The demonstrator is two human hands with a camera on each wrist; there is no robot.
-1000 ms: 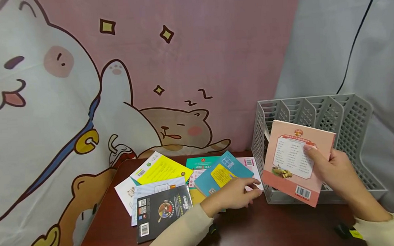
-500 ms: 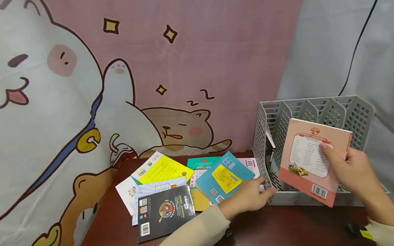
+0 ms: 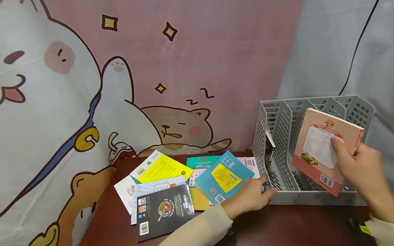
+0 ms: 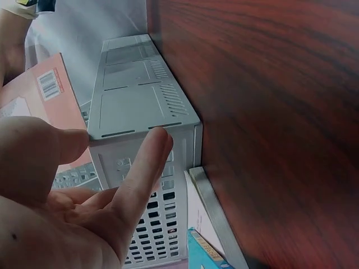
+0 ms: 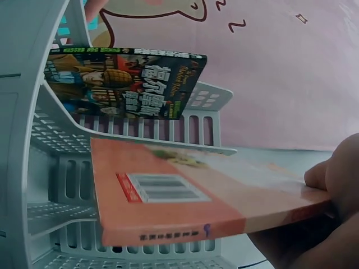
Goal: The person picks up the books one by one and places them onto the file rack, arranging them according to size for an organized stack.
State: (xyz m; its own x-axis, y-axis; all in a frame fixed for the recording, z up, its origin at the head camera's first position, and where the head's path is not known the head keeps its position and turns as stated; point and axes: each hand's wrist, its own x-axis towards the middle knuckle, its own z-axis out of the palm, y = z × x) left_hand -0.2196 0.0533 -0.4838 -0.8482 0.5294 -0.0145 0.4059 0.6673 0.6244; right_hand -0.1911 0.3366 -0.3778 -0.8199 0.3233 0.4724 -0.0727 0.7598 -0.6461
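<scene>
My right hand (image 3: 364, 165) grips a pink paperback book (image 3: 331, 174) by its right side, with the thumb across the back cover. The book is tilted in front of the grey file rack (image 3: 312, 197), over its middle and right compartments. In the right wrist view its barcode end (image 5: 165, 188) points into the rack, close to a divider. My left hand (image 3: 248, 196) touches the rack's front left corner, its index finger extended along the side wall and its thumb at the front edge. A dark comic-style book (image 5: 123, 84) stands in the leftmost compartment.
Left of the rack lies a loose spread of books: a black book (image 3: 164, 212), a yellow one (image 3: 162, 168), a blue one (image 3: 219, 169) and several more. The dark red table (image 3: 287, 225) runs along the front. A patterned curtain (image 3: 234, 62) hangs behind.
My right hand has carried the pink book rightward, uncovering the rack's left compartments. The left hand has moved right from over the blue book to the rack's corner.
</scene>
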